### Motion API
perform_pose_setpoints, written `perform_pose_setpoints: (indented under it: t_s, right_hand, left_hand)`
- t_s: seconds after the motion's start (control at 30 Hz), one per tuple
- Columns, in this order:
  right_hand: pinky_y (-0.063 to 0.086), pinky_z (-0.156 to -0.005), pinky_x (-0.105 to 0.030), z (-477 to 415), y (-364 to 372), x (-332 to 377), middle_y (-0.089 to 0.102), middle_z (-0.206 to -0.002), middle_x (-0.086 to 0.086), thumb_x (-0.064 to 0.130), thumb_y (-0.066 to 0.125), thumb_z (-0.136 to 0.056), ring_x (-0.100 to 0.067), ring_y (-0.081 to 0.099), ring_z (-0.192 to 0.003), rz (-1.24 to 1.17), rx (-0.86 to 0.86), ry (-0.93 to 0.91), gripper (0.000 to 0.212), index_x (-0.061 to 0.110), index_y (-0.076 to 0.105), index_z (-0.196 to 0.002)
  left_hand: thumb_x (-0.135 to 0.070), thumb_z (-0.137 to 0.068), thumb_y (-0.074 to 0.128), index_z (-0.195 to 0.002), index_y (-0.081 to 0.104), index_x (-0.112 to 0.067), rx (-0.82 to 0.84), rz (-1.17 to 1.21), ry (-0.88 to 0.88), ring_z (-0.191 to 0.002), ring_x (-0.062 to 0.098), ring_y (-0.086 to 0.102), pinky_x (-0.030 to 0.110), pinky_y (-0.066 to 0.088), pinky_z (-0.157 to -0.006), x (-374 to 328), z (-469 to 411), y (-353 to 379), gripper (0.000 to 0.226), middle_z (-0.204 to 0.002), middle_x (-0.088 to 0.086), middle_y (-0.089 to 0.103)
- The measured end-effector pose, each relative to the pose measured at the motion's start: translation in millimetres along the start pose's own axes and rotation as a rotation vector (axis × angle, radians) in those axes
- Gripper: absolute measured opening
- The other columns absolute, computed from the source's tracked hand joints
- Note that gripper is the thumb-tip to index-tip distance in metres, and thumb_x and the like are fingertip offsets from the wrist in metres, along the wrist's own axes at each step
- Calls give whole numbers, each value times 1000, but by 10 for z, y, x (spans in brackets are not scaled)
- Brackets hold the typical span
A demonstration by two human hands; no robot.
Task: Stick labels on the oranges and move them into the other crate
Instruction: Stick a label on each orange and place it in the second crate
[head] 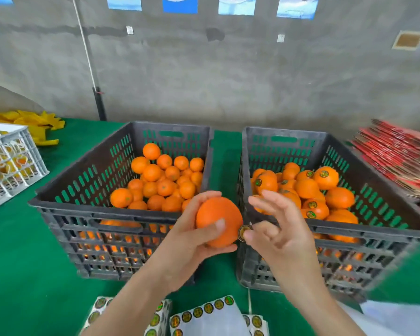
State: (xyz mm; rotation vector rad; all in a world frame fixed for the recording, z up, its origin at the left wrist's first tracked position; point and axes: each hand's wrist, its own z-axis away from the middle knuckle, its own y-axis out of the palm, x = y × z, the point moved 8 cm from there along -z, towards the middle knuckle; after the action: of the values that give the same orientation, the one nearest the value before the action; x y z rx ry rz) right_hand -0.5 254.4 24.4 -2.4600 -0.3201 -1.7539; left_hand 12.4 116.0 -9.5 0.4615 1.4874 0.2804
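Observation:
My left hand [192,235] grips an orange [217,220] in the gap between two dark crates. My right hand [280,229] pinches a round gold label [243,232] between thumb and forefinger, right at the orange's right side; its other fingers are spread. The left crate [83,197] holds several unlabelled oranges [164,178]. In the right crate [383,229] lie several oranges with labels [325,177]. Sheets of round labels [204,314] lie on the green table in front of me, partly hidden by my forearms.
A white crate [12,163] with fruit stands at the far left, with yellow bags [37,122] behind it. Red flattened cartons [398,156] are stacked at the right. A grey wall with a black pole [100,103] rises behind the table.

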Motion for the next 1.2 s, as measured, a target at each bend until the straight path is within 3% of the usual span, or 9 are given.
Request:
perform_pose_setpoints:
  t_s: [0.07, 0.17, 0.33, 0.43, 0.53, 0.7, 1.07, 1.2]
  right_hand:
    - [47, -59, -15, 132, -94, -5, 67, -92, 18, -6, 65, -80, -8, 59, -62, 45, 28, 12, 43, 26, 54, -106]
    - [48, -59, -15, 277, -277, 14, 66, -75, 9, -12, 63, -79, -6, 61, -64, 83, 7, 5, 32, 17, 58, -91]
    - [41, -54, -9, 401, -484, 95, 60, -60, 10, -13, 62, -79, -1, 52, -53, 146, -34, -30, 30, 16, 59, -76]
    - [44, -61, -14, 434, -496, 137, 61, -69, 4, -11, 59, -82, -13, 58, -65, 184, 7, -40, 42, 30, 56, -73]
    - [45, -75, -13, 445, -488, 195, 62, -81, 5, -6, 60, -82, -8, 60, -86, 275, 53, -71, 44, 37, 53, -75]
    - [41, -67, -10, 392, -344, 38, 60, -75, 2, -4, 57, -85, -4, 56, -78, 278, 242, 93, 24, 19, 50, -91]
    - [36, -72, -1, 330, -348, -29, 61, -80, 14, 11, 60, -87, 6, 53, -88, 509, 186, 56, 32, 36, 43, -94]
    - [34, -77, -7, 364, -327, -19, 56, -86, 21, 12, 62, -83, 1, 49, -94, 561, 142, -7, 41, 44, 41, -96]
  left_hand:
    - [-27, -63, 77, -112, 64, -34, -11, 8, -34, -99, 33, 66, 38, 55, -74, 177, 35, 104, 51, -125, 9, 56]
    - [-19, -66, 74, -117, 62, -40, -42, -10, -55, -96, 33, 67, 38, 55, -73, 375, 70, 169, 57, -125, 9, 56]
    - [-8, -62, 75, -127, 52, -24, -43, -18, -98, -101, 31, 66, 38, 55, -78, 597, 150, 206, 71, -131, 13, 51]
    - [-11, -57, 80, -124, 57, -19, -16, 17, -118, -102, 33, 65, 37, 55, -77, 674, 166, 268, 71, -128, 14, 56]
    - [-17, -54, 78, -124, 59, -18, -12, 130, -152, -95, 35, 66, 37, 55, -72, 724, 156, 320, 72, -122, 15, 61]
    - [-21, -69, 74, -128, 54, -11, -67, 185, -239, -83, 27, 66, 33, 54, -66, 847, 135, 341, 63, -108, 16, 67]
    - [-28, -68, 68, -122, 56, -13, -79, 164, -240, -79, 26, 69, 32, 54, -61, 901, 134, 327, 57, -98, 13, 70]
    - [-29, -67, 69, -120, 57, -12, -75, 158, -241, -80, 26, 66, 38, 52, -72, 920, 102, 333, 57, -98, 13, 69]
